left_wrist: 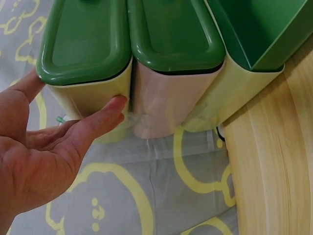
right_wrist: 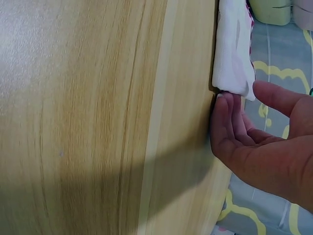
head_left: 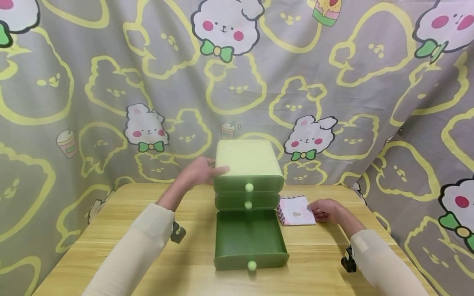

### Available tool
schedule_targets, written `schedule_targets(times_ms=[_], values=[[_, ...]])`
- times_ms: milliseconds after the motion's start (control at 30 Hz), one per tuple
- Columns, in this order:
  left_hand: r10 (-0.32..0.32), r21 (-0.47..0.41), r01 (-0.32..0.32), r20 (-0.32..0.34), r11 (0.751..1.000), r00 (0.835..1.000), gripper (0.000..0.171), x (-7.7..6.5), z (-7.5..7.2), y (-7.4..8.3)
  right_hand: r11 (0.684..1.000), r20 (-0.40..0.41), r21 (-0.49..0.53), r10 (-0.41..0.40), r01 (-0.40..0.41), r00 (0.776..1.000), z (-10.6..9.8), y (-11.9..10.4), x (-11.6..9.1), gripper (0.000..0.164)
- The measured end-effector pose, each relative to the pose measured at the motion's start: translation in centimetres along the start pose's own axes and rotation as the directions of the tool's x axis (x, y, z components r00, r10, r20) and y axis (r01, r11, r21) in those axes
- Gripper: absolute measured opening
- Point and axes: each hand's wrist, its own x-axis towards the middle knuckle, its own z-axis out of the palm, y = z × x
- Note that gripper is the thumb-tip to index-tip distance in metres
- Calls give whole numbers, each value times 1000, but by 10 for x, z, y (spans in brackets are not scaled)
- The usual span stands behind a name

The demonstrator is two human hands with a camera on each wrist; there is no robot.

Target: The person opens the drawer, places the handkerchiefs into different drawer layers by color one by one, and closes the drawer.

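A small drawer cabinet (head_left: 246, 158) with a pale yellow top and green drawer fronts stands on the table. Its bottom drawer (head_left: 249, 234) is pulled out, with a bare green floor; the upper two are closed. My left hand (head_left: 201, 170) rests on the cabinet's upper left corner, thumb on top. In the left wrist view, the fingers (left_wrist: 110, 110) of that hand lie extended along the top tier's side. Right of the cabinet lies a folded cloth (head_left: 294, 210), white and pink with a checked edge. My right hand (head_left: 327, 210) pinches its right end, thumb above the fingertips.
The wooden table (head_left: 148, 250) reaches back to a grey curtain (head_left: 177, 82) printed with yellow outlines and white bunnies. A small black device (head_left: 178, 232) sits at the left wrist and another black device (head_left: 348, 260) at the right.
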Motion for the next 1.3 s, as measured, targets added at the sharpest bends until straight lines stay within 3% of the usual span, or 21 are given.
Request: schedule_targets(times_ms=[267,700,967,1300], values=[[14,-3,-14,-1,1000,1000,95,1,0,-1,999,-13,-26,22,-22,1000,3,-5,-2,16],[4,-16,-4,-1,1000,1000,94,1,1,-1,999,-2,40,20,-20,1000,8,-2,4,9],[0,-23,0,2,1000,1000,93,0,0,-1,998,46,61,4,-7,999,12,-6,3,6],[6,-25,-6,4,1000,1000,92,0,0,-1,996,6,89,17,-18,1000,15,-9,1,11]])
